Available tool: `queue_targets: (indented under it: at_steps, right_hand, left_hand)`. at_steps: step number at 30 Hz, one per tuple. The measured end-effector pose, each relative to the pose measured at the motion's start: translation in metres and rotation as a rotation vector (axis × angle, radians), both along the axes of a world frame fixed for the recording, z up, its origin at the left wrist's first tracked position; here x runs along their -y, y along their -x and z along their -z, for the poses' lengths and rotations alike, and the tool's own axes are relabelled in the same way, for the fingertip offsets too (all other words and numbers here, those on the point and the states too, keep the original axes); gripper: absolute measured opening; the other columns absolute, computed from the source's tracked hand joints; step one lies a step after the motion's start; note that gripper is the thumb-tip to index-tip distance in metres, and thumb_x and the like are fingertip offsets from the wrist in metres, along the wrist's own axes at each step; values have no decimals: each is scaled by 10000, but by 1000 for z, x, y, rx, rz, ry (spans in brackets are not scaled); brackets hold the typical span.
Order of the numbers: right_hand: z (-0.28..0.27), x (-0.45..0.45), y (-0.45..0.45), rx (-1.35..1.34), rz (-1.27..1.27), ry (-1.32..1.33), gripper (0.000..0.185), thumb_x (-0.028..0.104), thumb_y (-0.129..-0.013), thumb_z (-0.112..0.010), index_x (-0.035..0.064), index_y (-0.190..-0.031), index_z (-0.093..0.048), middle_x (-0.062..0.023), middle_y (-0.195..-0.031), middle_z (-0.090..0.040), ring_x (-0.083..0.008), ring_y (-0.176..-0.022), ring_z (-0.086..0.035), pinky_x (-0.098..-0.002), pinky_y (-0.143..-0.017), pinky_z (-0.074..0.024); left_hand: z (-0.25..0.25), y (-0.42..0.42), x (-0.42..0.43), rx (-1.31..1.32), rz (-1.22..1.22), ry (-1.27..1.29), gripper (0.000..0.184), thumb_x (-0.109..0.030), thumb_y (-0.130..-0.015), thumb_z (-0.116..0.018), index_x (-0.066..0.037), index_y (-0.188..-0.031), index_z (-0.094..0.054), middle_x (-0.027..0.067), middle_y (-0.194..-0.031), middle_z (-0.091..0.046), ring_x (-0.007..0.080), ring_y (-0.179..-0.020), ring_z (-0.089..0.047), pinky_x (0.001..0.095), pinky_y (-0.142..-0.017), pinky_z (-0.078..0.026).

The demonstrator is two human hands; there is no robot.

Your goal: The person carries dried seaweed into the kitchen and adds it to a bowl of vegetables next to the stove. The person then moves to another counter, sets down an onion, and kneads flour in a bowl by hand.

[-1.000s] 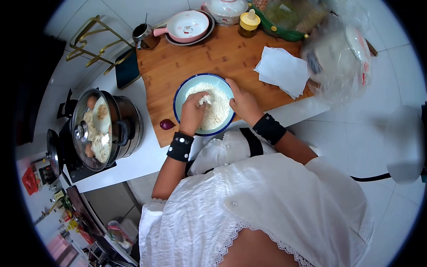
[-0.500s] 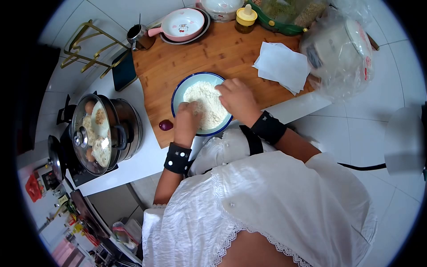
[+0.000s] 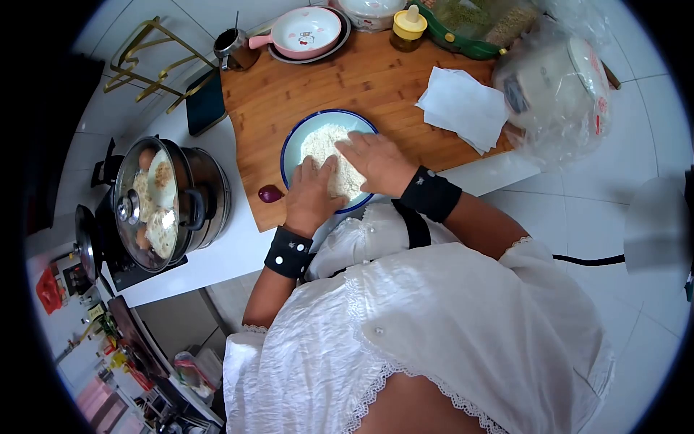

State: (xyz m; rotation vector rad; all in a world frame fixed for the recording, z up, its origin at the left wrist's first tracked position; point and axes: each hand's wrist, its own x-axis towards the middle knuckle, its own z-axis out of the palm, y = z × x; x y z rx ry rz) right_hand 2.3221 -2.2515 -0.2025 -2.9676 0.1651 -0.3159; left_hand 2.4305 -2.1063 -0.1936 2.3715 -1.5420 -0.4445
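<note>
A white enamel bowl with a blue rim (image 3: pixel 287 154) sits on the wooden board, holding crumbly white flour (image 3: pixel 325 141). My left hand (image 3: pixel 312 195) reaches over the bowl's near left side, fingers apart and tips on the flour. From the right, my right hand (image 3: pixel 377 162) lies over the flour with its fingers stretched out and spread. Neither hand grips anything. Just left of the bowl is a small dark purple onion (image 3: pixel 270 193), close to my left hand.
A steamer with a glass lid (image 3: pixel 155 206) stands at the left, eggs and pale food inside. White paper sheets (image 3: pixel 464 107) lie right of the bowl. Behind are a pink pan (image 3: pixel 307 32), a metal cup (image 3: pixel 235 49), a yellow-topped jar (image 3: pixel 408 29) and a plastic-wrapped appliance (image 3: pixel 553 94).
Both hands have gone from curled fingers in the flour to opened, spread fingers over it. My left hand has moved slightly right. The view has shifted a little.
</note>
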Motion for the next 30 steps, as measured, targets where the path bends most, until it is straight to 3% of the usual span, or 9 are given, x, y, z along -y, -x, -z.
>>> queue_targets:
  at_steps: [4, 9, 12, 13, 16, 20, 22, 25, 30]
  right_hand:
    - [11, -11, -11, -87, 65, 18, 542, 129, -591, -657, 70, -1093, -461, -120, -980, -469, -252, -945, -468, -301, -722, -432]
    - [27, -10, -24, -130, 161, -109, 586, 111, -579, -692, 63, -1105, -437, -145, -993, -467, -307, -935, -482, -347, -712, -444]
    - [30, -6, -33, -141, 271, -279, 485, 93, -603, -670, 47, -1042, -470, -162, -936, -492, -318, -878, -516, -377, -718, -439]
    - [27, -5, -34, -16, 248, -329, 286, 62, -644, -605, 4, -901, -493, -186, -837, -518, -330, -787, -550, -384, -679, -463]
    - [37, -1, -36, 10, 252, -559, 333, 67, -674, -592, -19, -981, -493, -223, -927, -530, -353, -859, -538, -386, -744, -445]
    - [28, 1, -33, -72, 350, -1103, 461, 88, -740, -524, -17, -1175, -412, -210, -1120, -476, -302, -1025, -477, -328, -862, -385]
    - [5, -3, -30, -145, 454, -1433, 502, 102, -765, -476, 14, -1246, -360, -140, -1180, -448, -220, -1086, -433, -281, -898, -351]
    - [-5, 2, -25, -132, 349, -1743, 553, 149, -777, -490, -22, -1273, -313, -162, -1247, -392, -223, -1160, -376, -272, -934, -314]
    - [-29, 5, -22, -83, 461, -1806, 538, 190, -788, -491, 27, -1274, -329, -102, -1212, -400, -179, -1119, -367, -272, -941, -286]
  left_hand:
    - [17, 0, 11, 113, -4, 18, 794, -200, -535, -746, -186, -1243, -388, 218, -1164, -387, 360, -1069, -393, 396, -836, -420]
    - [32, -2, 31, 197, -82, -86, 661, -96, -576, -683, -168, -1181, -428, 196, -1053, -442, 357, -942, -475, 401, -720, -468]
    - [37, -8, 35, 174, -138, -72, 600, -57, -596, -655, -148, -1154, -454, 185, -1009, -483, 357, -880, -517, 397, -713, -469]
    - [37, -11, 35, 161, -149, -50, 584, -51, -601, -650, -142, -1147, -462, 181, -993, -499, 354, -859, -532, 393, -717, -468]
    - [40, -25, 32, -74, -242, 48, 453, -72, -640, -623, -132, -1071, -498, 187, -921, -527, 354, -815, -550, 418, -689, -463]
    - [36, -31, 25, -513, -280, 211, 435, -104, -695, -597, -98, -1120, -505, 237, -1044, -527, 354, -913, -548, 358, -765, -448]
    - [19, -24, 25, -738, -357, 204, 429, -67, -718, -561, -55, -1142, -495, 170, -1086, -521, 246, -944, -537, 282, -794, -423]
    - [8, -15, 23, -1031, -417, 330, 437, -26, -723, -537, -50, -1156, -484, 62, -1038, -523, 148, -895, -511, 250, -804, -399]
    - [-15, -15, 19, -1279, -576, 292, 430, -95, -765, -515, -64, -1189, -453, 49, -1047, -494, 149, -984, -455, 305, -896, -327]
